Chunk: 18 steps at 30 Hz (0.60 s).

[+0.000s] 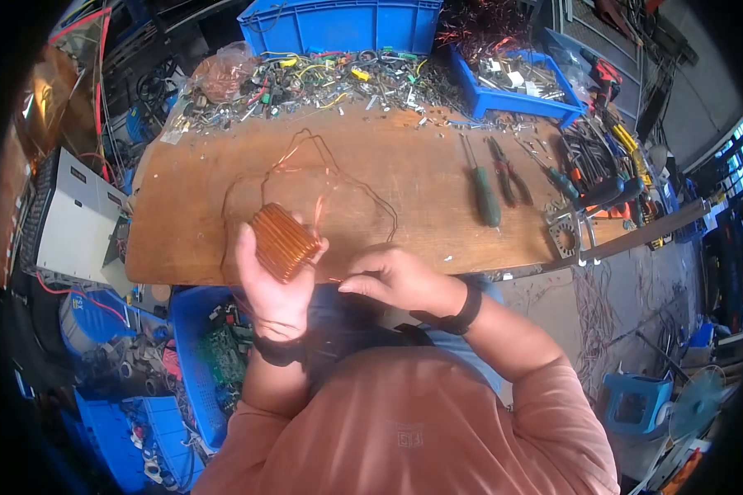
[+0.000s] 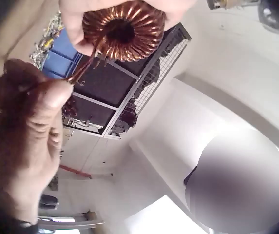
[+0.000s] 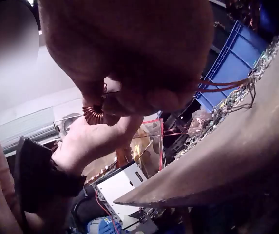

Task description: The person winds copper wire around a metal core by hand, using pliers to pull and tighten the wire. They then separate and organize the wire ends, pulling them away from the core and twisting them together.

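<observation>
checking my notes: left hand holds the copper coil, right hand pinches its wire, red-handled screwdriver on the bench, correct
No: the head view shows a green-handled screwdriver on the bench, not red. The left hand holds the copper coil, the right hand pinches its wire.

Workshop: tool-strewn workbench (image 1: 404, 177), parts bins (image 1: 338, 25).
</observation>
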Motion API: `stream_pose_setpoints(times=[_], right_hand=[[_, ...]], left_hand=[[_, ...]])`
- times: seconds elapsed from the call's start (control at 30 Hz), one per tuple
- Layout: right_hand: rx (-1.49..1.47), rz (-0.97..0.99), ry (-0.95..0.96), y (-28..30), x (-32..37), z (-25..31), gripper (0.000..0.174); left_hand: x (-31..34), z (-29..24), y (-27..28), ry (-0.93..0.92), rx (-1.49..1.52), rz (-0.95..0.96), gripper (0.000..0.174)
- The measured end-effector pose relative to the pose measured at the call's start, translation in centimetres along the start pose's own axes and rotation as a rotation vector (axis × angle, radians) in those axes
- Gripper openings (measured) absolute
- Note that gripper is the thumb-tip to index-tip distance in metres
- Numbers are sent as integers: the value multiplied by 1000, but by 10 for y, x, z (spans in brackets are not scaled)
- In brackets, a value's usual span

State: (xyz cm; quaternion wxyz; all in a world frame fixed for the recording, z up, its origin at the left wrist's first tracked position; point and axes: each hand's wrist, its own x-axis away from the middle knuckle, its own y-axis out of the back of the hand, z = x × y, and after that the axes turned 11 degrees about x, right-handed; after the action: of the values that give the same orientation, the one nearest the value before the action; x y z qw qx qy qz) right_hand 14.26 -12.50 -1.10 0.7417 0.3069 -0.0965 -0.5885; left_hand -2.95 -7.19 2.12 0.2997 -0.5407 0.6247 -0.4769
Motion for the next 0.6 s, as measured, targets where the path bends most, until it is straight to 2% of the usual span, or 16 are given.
stream_pose_setpoints(times=[0.1,0.2,0.23,0.4,0.5,0.53,0.6], right_hand=[[206,39,36,12,3,8,27],[275,-29,285,33,6,-6,27],[334,-85,305,39,8,-12,24],[166,71,303,49,11,-15,16],[-61,120,171,36,16,-12,13],[39,11,229,34,13,-6,17],[128,-52,196,24,8,1,15]], left_hand=[[-5,-10,4,61,72,-6,46],[-4,-20,-1,49,49,-62,47],[-3,-22,-2,56,44,-81,48],[-6,-24,-1,89,93,-3,52],[-9,-20,3,63,127,46,56],[-10,-18,6,42,135,59,58],[-10,-8,13,100,205,197,61]])
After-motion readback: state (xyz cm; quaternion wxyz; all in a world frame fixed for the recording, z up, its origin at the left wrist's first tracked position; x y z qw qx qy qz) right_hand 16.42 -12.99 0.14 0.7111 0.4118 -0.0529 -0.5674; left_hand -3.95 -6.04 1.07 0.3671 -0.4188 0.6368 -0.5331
